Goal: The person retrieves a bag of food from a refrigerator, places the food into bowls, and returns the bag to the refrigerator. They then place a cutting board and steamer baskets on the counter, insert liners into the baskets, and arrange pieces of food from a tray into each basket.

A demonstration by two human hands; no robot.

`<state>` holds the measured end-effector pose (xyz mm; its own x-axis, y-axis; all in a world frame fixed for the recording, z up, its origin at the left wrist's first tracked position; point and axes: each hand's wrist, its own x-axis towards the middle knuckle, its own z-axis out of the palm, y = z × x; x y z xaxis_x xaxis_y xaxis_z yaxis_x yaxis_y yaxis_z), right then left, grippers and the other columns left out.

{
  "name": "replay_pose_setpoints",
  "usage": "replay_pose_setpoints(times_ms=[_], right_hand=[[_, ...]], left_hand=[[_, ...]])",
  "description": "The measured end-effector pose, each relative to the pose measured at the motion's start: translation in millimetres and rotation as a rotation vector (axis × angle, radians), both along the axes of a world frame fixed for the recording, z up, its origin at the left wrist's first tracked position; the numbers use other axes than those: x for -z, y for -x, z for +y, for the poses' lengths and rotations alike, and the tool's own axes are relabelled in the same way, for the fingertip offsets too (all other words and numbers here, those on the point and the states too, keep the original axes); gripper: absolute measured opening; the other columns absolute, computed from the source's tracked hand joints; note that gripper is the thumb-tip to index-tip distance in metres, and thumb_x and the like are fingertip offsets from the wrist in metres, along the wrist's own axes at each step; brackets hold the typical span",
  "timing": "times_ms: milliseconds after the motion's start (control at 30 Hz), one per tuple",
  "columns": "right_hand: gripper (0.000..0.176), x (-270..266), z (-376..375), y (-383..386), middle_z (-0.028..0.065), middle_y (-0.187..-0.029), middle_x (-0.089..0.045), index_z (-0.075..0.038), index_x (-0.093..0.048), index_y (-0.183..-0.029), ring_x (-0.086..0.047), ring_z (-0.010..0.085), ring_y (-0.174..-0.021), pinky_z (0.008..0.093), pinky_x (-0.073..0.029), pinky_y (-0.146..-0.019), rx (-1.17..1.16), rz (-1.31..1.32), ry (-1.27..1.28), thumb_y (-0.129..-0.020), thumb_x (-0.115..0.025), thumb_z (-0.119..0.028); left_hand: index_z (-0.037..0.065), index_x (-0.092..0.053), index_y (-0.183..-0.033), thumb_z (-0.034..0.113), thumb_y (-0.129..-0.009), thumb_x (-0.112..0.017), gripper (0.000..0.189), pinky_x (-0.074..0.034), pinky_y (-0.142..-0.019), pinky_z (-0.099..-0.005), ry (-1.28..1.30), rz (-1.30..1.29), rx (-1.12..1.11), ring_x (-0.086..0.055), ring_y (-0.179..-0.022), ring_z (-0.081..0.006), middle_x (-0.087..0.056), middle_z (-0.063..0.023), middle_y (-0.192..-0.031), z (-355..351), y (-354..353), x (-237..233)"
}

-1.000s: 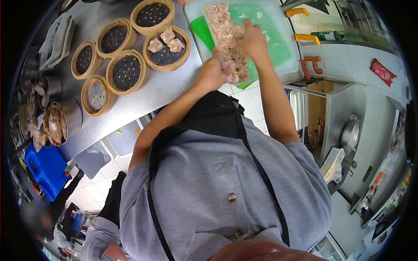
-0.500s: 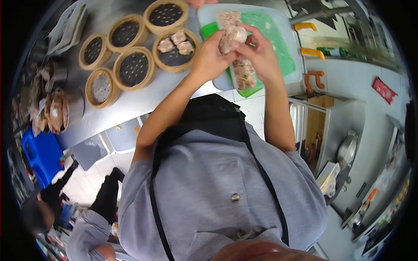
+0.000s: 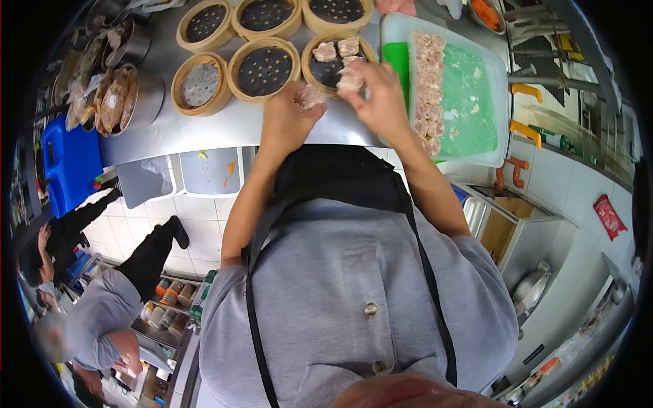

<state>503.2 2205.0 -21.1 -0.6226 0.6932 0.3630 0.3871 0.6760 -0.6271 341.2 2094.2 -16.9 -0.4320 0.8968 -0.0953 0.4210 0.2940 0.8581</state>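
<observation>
The left hand [image 3: 289, 124] pinches the first meat piece [image 3: 310, 96] in its fingertips, just above the steel surface [image 3: 224, 129], at about seven o'clock of the loaded steamer basket [image 3: 306, 53]. The right hand [image 3: 382, 102] is closed on the second meat piece [image 3: 352, 81], thumb against fingers, over that basket's near rim at six o'clock. Inside the basket, more pale pink pieces [image 3: 338, 49] lie toward its far side on a dark perforated liner. At three o'clock of the right hand sits a white tray [image 3: 396, 30] lined with a green mat, and a row of meat portions [image 3: 428, 88] runs along the mat's left edge. Empty steamer baskets [image 3: 264, 68] stand from nine to twelve o'clock of the hands. Metal pots [image 3: 139, 95] stand farther out at nine o'clock.
</observation>
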Motion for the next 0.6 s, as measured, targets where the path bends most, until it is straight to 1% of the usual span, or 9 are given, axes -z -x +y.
replay_pose_setpoints(times_ms=[33, 100, 133, 167, 233, 333, 467, 533, 600], right_hand=[[0.048, 4, 7, 4, 0.0103, -0.103, -0.063, -0.010, -0.063, -0.112, -0.055, 0.0307, -0.102, 0.0413, -0.043, -0.086, -0.017, 0.001, 0.000, -0.067, -0.078, -0.014], [0.043, 15, 23, 11, 0.0104, -0.112, -0.059, -0.010, -0.064, -0.109, -0.056, 0.0315, -0.097, 0.0413, -0.045, -0.084, -0.152, 0.078, 0.073, -0.068, -0.077, -0.012], [0.042, 22, 27, 16, 0.0079, -0.114, -0.057, -0.010, -0.065, -0.106, -0.054, 0.0307, -0.098, 0.0396, -0.044, -0.085, -0.190, 0.044, 0.125, -0.066, -0.077, -0.011], [0.042, 25, 33, 20, 0.0079, -0.114, -0.057, -0.010, -0.065, -0.106, -0.054, 0.0307, -0.098, 0.0396, -0.044, -0.085, -0.194, 0.044, 0.121, -0.066, -0.077, -0.011], [0.046, 29, 42, 27, 0.0053, -0.110, -0.058, -0.012, -0.065, -0.107, -0.052, 0.0292, -0.102, 0.0393, -0.041, -0.087, -0.250, -0.206, -0.045, -0.063, -0.078, -0.011], [0.047, 32, 46, 35, 0.0039, -0.106, -0.058, -0.014, -0.065, -0.107, -0.050, 0.0279, -0.103, 0.0401, -0.038, -0.089, -0.248, -0.215, -0.170, -0.061, -0.077, -0.010], [0.043, 31, 48, 32, 0.0033, -0.105, -0.060, -0.015, -0.067, -0.105, -0.050, 0.0272, -0.103, 0.0419, -0.037, -0.088, -0.272, -0.295, -0.175, -0.063, -0.077, -0.011], [0.037, 26, 44, 29, 0.0018, -0.106, -0.063, -0.014, -0.069, -0.100, -0.051, 0.0275, -0.101, 0.0425, -0.038, -0.093, -0.204, -0.238, -0.203, -0.064, -0.075, -0.009], [0.036, 11, 36, 31, 0.0027, -0.107, -0.062, -0.014, -0.069, -0.100, -0.052, 0.0275, -0.102, 0.0417, -0.039, -0.093, -0.260, -0.168, -0.161, -0.065, -0.075, -0.010]], left_hand=[[-0.004, -0.062, -0.099, 0.019, -0.070, -0.080, 0.041, -0.050, -0.065, -0.0337, 0.000, 0.001, -0.017, -0.063, -0.069, -0.0211, -0.065, -0.0148, -0.075, -6, 6, 5], [-0.004, -0.062, -0.097, 0.016, -0.072, -0.080, 0.036, -0.049, -0.062, -0.0293, -0.006, -0.215, -0.084, -0.061, -0.070, -0.0179, -0.065, -0.0121, -0.079, -18, 16, 13], [-0.003, -0.062, -0.098, 0.010, -0.073, -0.079, 0.033, -0.048, -0.061, -0.0249, 0.003, -0.290, -0.105, -0.059, -0.073, -0.0147, -0.064, -0.0095, -0.087, -22, 17, 12], [-0.003, -0.062, -0.098, 0.010, -0.073, -0.079, 0.033, -0.048, -0.061, -0.0249, -0.001, -0.290, -0.109, -0.059, -0.073, -0.0147, -0.064, -0.0095, -0.087, -25, 20, 8], [-0.003, -0.060, -0.107, 0.004, -0.074, -0.077, 0.038, -0.048, -0.062, -0.0227, -0.013, -0.616, -0.077, -0.059, -0.076, -0.0134, -0.062, -0.0081, -0.092, -30, 24, 2], [-0.004, -0.057, -0.115, 0.002, -0.074, -0.076, 0.045, -0.049, -0.066, -0.0234, -0.046, -0.697, -0.072, -0.059, -0.079, -0.0120, -0.061, -0.0058, -0.091, -37, 27, 4], [-0.004, -0.057, -0.117, 0.001, -0.074, -0.077, 0.048, -0.050, -0.074, -0.0239, -0.059, -0.703, -0.111, -0.060, -0.086, -0.0129, -0.061, -0.0069, -0.095, -40, 25, 3], [-0.005, -0.054, -0.119, -0.002, -0.074, -0.076, 0.050, -0.049, -0.083, -0.0253, -0.183, -0.657, -0.144, -0.060, -0.094, -0.0144, -0.060, -0.0095, -0.104, -40, 24, 6], [-0.005, -0.053, -0.122, -0.005, -0.075, -0.074, 0.052, -0.049, -0.087, -0.0264, -0.189, -0.668, -0.141, -0.060, -0.099, -0.0157, -0.060, -0.0089, -0.105, -38, 25, 5]])
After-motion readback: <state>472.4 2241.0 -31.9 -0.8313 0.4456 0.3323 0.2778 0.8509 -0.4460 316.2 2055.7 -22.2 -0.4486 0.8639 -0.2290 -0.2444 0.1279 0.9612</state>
